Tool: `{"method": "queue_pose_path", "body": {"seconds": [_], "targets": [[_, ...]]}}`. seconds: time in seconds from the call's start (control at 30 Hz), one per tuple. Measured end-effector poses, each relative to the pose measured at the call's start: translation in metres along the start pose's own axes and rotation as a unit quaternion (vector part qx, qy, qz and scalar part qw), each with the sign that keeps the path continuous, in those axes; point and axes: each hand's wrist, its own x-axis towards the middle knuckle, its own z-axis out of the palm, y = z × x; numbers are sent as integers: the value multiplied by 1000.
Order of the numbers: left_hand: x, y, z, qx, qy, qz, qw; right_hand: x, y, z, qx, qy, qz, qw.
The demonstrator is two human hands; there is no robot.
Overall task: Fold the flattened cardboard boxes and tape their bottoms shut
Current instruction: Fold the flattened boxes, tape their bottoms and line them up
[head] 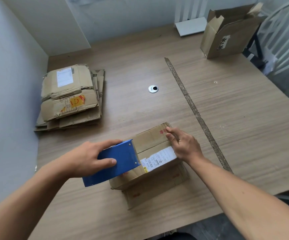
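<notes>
Two bare hands work on one small cardboard box (pixel 150 139) that stands at the lower centre of the frame, its flaps closed on top and a white shipping label on the nearer flap. The left hand (pixel 88 158) grips one blue tape dispenser (pixel 121 161), fingers and thumb curled round its body, with its front edge resting on the left end of the box top. The right hand (pixel 185 144) lies on the right end of the box top, fingers stretched out and pressing down. At the left of the frame sits one stack of flattened cardboard boxes (pixel 71 99); the number in it cannot be counted. One open, assembled box (pixel 226 35) stands at the upper right. The wood-grain table (pixel 244 118) carries one round metal grommet (pixel 153 88) near the centre and one long worn strip (pixel 192 106) running diagonally. Pale walls (pixel 7 84) close the left and far sides, and a white chair (pixel 282 40) shows at the right edge.
</notes>
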Motion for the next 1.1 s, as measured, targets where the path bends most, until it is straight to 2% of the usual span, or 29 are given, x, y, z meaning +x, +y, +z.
{"method": "queue_pose_path", "body": {"seconds": [0.27,0.53,0.73,0.93,1.0,1.1], "targets": [[-45,-63,-19,-75,-42,-62,994,1,-1,2,-6,5,17,1000],[-59,-82,-27,-179,-106,-82,975,3,-1,1,-23,-2,30,999],[-64,-94,-24,-204,-111,-125,965,1,-5,-1,-31,-12,35,999],[-58,-95,-16,-201,-99,-119,967,-3,-12,-6,-65,-5,14,998],[-62,-96,-14,-214,-94,-114,966,-3,-15,-8,-107,-11,5,994],[-70,-98,-17,-236,-85,-111,962,3,-32,-13,-249,-34,11,968]]}}
